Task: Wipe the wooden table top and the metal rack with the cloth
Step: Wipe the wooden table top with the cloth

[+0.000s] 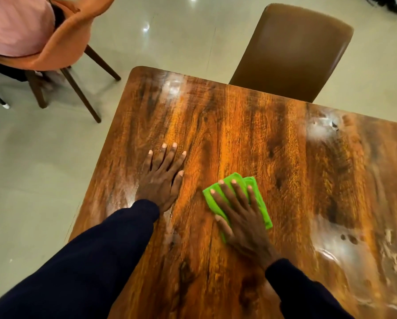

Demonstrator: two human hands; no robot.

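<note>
A glossy wooden table top (250, 125) fills the middle and right of the head view. A folded bright green cloth (261, 203) lies flat on it near the front. My right hand (241, 215) presses down on the cloth with straight, spread fingers. My left hand (163, 176) rests flat on the bare wood to the left of the cloth, fingers straight, holding nothing. Both arms wear dark sleeves. No metal rack is in view.
A brown chair (294, 49) stands pushed in at the table's far edge. An orange chair (68, 42) with wooden legs stands on the pale tiled floor at the upper left, a person in pink seated in it. The table's left edge runs close to my left arm.
</note>
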